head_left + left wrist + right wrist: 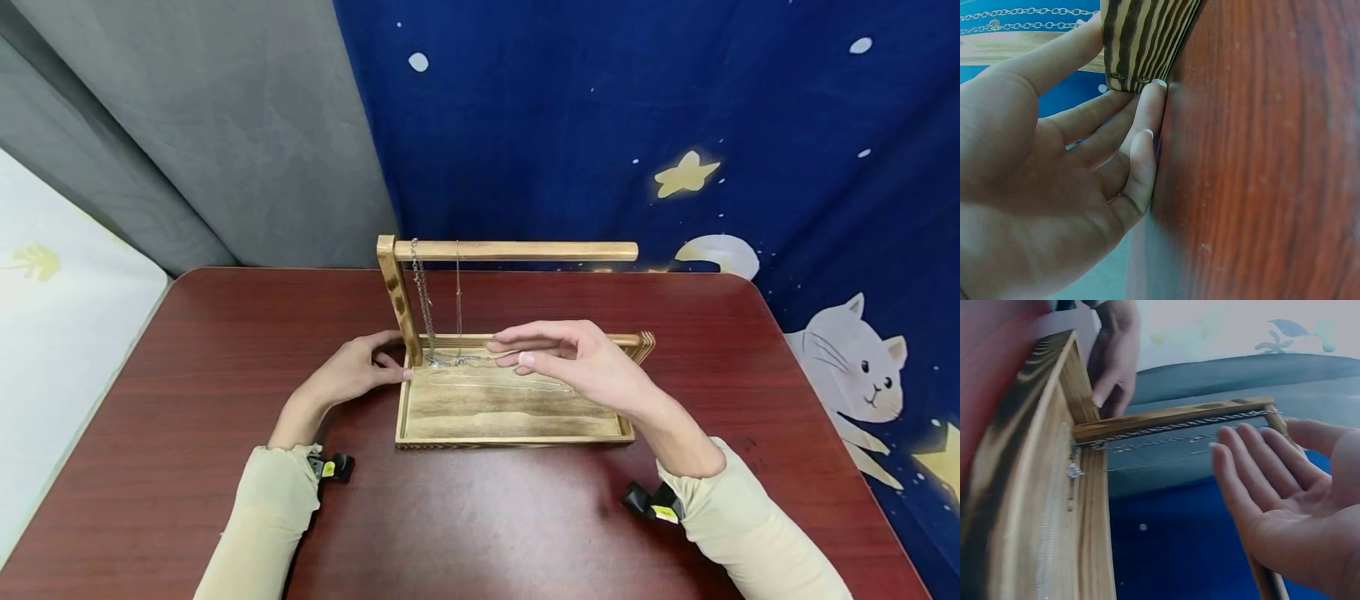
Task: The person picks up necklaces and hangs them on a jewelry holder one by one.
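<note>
Watching for skids and snags

On our reddish-brown worktop [487, 525], the light-wood tray stand [517, 441] could skid if our left hand [352, 367], gripping its end, pushes; our right hand [600, 367], fingers loosely extended, might snag silvery metal chains [422, 287] hung on the stand.

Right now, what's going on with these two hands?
A person's left hand holds a wooden stand at its left end. The right hand hovers over the tray, seemingly holding nothing. Necklaces hang from the bar toward its left end, and a thin chain lies in the tray.
</note>
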### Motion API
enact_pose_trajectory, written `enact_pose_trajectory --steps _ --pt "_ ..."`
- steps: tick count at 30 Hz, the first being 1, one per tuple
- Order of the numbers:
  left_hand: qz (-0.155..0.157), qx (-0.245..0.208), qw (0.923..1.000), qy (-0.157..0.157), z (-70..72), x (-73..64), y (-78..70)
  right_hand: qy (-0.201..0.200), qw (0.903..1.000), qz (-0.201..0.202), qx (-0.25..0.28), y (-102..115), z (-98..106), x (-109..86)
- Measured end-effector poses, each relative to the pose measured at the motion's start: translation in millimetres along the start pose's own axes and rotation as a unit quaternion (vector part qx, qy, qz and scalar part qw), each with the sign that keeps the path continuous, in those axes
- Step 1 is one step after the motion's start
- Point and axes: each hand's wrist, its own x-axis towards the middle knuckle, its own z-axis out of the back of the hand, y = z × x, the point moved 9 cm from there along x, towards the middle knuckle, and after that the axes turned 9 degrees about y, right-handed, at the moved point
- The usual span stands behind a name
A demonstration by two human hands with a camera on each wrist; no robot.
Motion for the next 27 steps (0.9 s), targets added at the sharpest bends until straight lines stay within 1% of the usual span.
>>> enact_pose_trajectory --steps 2,4,7,10,13,18,22,27 --pt "0.0 0.002 1.0 0.0 0.6 0.2 -0.7 -0.02 0.9996 0.018 0.002 0 2 -2.9" --pt "0.003 0.004 1.0 -0.001 1.0 0.4 -0.6 -0.037 0.9989 0.028 0.0 -3 3 -7.2" --pt "0.006 0.004 1.0 0.002 0.5 0.9 -0.4 -0.06 0.9977 0.031 -0.001 -8 5 -13.8" --pt "0.007 0.004 1.0 0.002 0.0 1.1 0.1 -0.074 0.9967 0.033 -0.004 -12 6 -19.3" --pt "0.006 0.006 1.0 0.004 -0.7 0.9 0.3 -0.073 0.9966 0.032 -0.023 -15 6 -23.3" --pt "0.006 0.012 0.9999 0.005 -1.1 1.0 0.2 -0.067 0.996 0.004 -0.06 -22 4 -28.6" --pt "0.009 0.012 0.9999 0.005 -1.1 1.4 0.8 -0.073 0.9947 -0.009 -0.073 -27 6 -31.9" --pt "0.007 0.009 0.9999 0.005 -0.7 0.8 -0.2 -0.074 0.9938 -0.011 -0.082 -33 8 -34.6"
